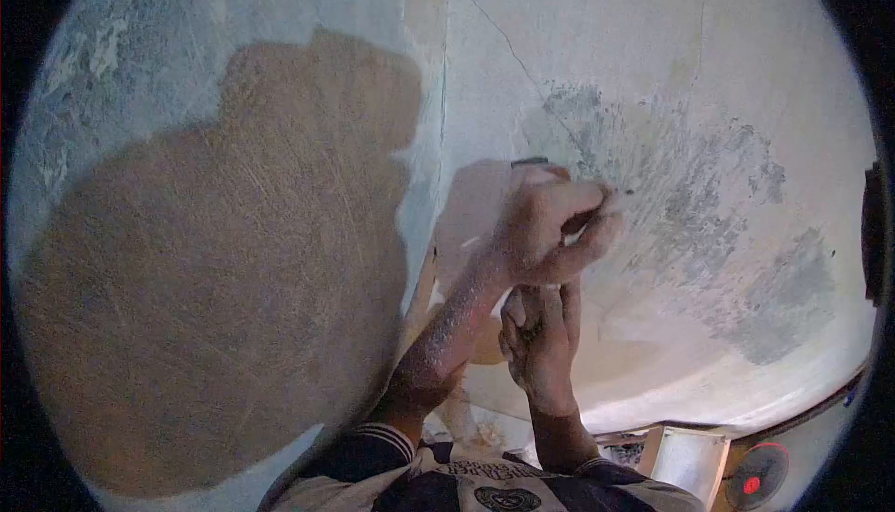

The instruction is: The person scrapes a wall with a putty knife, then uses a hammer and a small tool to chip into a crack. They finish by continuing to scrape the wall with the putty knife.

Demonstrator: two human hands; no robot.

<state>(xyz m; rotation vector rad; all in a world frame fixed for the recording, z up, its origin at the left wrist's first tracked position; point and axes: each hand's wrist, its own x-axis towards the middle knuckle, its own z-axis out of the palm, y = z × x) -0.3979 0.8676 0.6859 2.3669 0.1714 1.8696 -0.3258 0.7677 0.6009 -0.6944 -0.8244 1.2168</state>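
My left hand [555, 228] is raised in front of the pale wall [634, 36], its fingers curled and thumb and fingertips close together. Whatever it may grip is hidden or too blurred to name. A small dark edge [530, 161] shows just above its knuckles; I cannot tell whether the hand touches it. Pale dust coats the left forearm. Lower down, my right hand [543, 335] is closed, with bent fingers and the palm side partly toward me. What lies inside those fingers, if anything, cannot be made out. Worn grey patches [695, 204] spread across the wall right of my hands.
A blue-grey wall [177, 83] meets the pale wall at a corner on the left, under a large shadow. A thin crack [508, 46] runs down the pale wall. At the lower right are a wood-edged panel [688, 461] and a round dark disc [757, 475] with a red centre.
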